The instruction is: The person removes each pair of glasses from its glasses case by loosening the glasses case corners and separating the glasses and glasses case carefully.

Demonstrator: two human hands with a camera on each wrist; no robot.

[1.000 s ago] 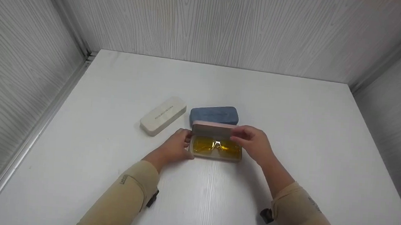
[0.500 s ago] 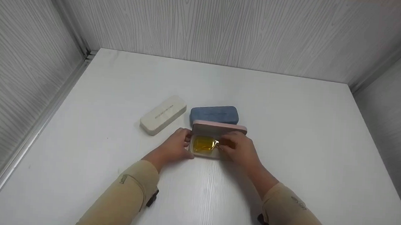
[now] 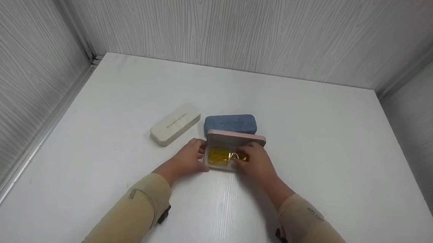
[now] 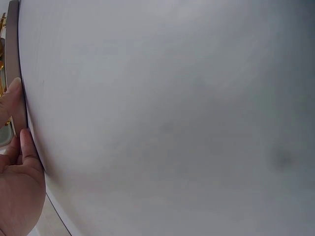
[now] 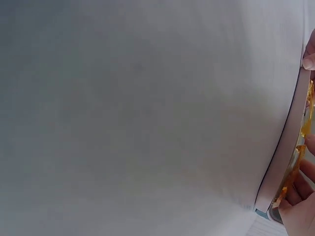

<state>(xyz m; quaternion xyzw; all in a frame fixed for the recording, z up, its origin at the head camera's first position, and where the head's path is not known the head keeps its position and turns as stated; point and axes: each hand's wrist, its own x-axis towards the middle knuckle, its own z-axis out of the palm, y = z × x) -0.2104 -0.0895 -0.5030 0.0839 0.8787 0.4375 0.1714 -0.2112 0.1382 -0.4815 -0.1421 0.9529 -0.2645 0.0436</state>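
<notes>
A pink glasses case (image 3: 238,134) lies with its lid raised in the head view. Glasses with yellow lenses (image 3: 218,156) sit inside it, a bright metal bridge showing at their middle. My left hand (image 3: 188,157) holds the case's left end, thumb at the front; in the left wrist view the thumb (image 4: 14,88) presses the case's front wall (image 4: 13,49). Reaching over the right half, my right hand (image 3: 258,163) pinches the glasses near the bridge and hides most of the right lens. The right wrist view has its fingers (image 5: 305,169) around the glasses' yellow edge (image 5: 295,167).
Directly behind the raised lid lies a blue glasses case (image 3: 231,123), closed. A cream glasses case (image 3: 175,125) with lettering lies slanted at the back left. All rest on a white table (image 3: 315,121) with grey wood-grain panels (image 3: 230,27) around it.
My right hand has come off the lid's right corner and moved left and down onto the glasses. The glasses have shifted slightly in the case. My left hand has stayed put.
</notes>
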